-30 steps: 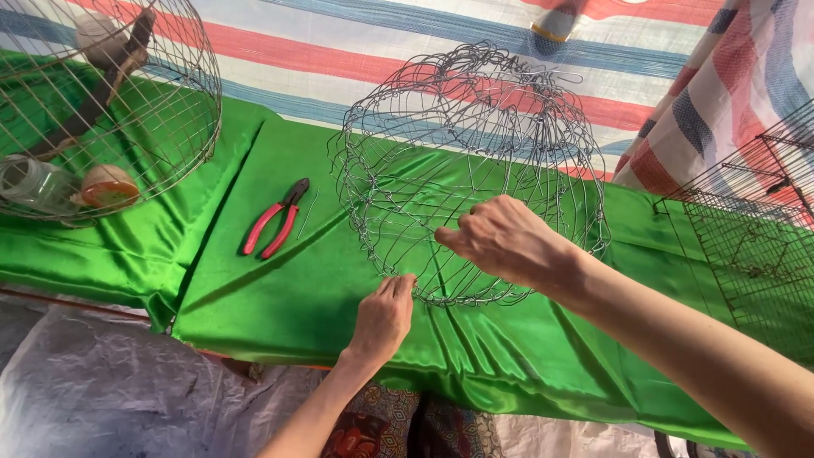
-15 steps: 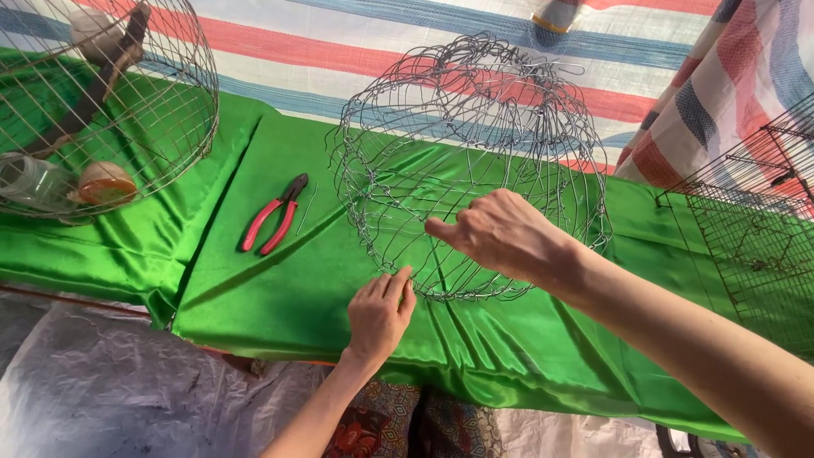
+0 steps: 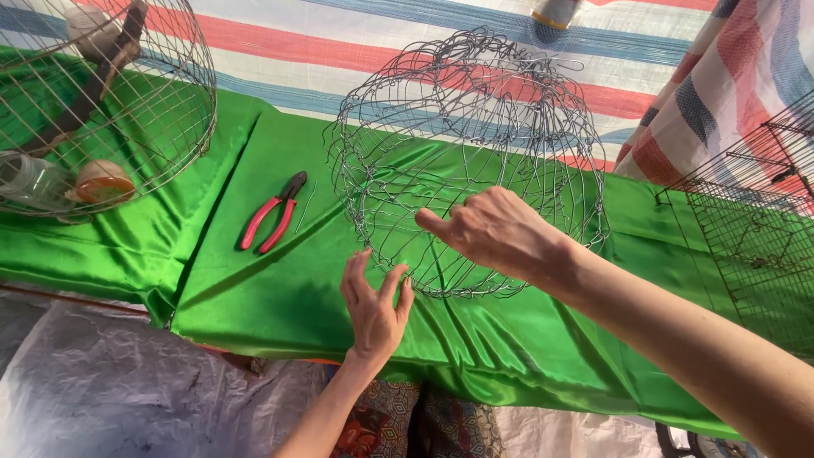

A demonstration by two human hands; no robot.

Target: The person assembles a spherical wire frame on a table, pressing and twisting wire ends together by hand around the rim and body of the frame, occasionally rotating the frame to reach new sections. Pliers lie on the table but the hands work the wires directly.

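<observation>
Both hands work at the near edge of a round wire cage frame (image 3: 466, 161) that stands on the desk (image 3: 254, 280), which is draped in shiny green cloth. Lower centre of the frame, the left hand (image 3: 373, 301) rises from the bottom edge with palm down and fingers spread and slightly curled; its fingertips reach the frame's lower rim at the left side, touching or just short of the wires, and nothing is clamped in it. Just right of it, the right hand (image 3: 496, 233) comes in from the lower right corner on a long bare forearm. It lies against the front of the frame, fingers bent together and the thumb pointing left; whether it pinches a wire underneath cannot be told, since the back of the hand hides the fingertips.

Going from the left edge: a finished domed wire cage (image 3: 110, 102) fills the upper left, with a wooden perch and a small pale cup inside. Right of it, a pair of red-handled pliers (image 3: 273, 214) lies on the cloth, well apart from both hands. The rough, tangled cage frame sits in the centre, its top reaching a striped red, blue and white tarpaulin (image 3: 339, 42) behind. At the far right, a flat-sided rectangular wire cage (image 3: 746, 220) stands on the cloth.
</observation>
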